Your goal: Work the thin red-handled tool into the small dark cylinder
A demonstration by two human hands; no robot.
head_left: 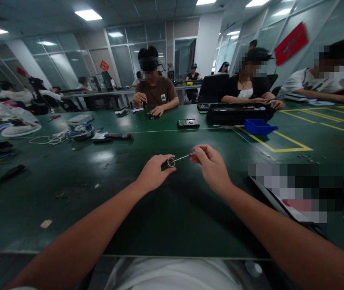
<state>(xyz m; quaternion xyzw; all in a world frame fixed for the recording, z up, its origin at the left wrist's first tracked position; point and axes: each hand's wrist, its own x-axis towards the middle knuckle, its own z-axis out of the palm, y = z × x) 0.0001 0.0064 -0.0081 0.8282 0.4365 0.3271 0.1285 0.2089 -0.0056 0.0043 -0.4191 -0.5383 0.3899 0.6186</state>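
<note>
My left hand (151, 174) grips a small dark cylinder (170, 163) between thumb and fingers, its pale-rimmed round end turned to the right. In my right hand (213, 167) is a thin screwdriver (181, 158) with a reddish handle, pinched between thumb and fingers. The slim metal shaft slants down to the left and its end meets the cylinder's open face; how deep it reaches I cannot tell. Both hands are held above the green table (172, 225). Most of the cylinder's body is hidden by my left fingers.
A clipboard-like board with papers (276, 193) lies at the right. Farther off are a blue bin (258, 127), a long black casing (238, 114) and a hard drive (188, 123). Coiled cables (79, 132) and a dark-handled tool (119, 136) lie left. A co-worker (156, 90) sits opposite.
</note>
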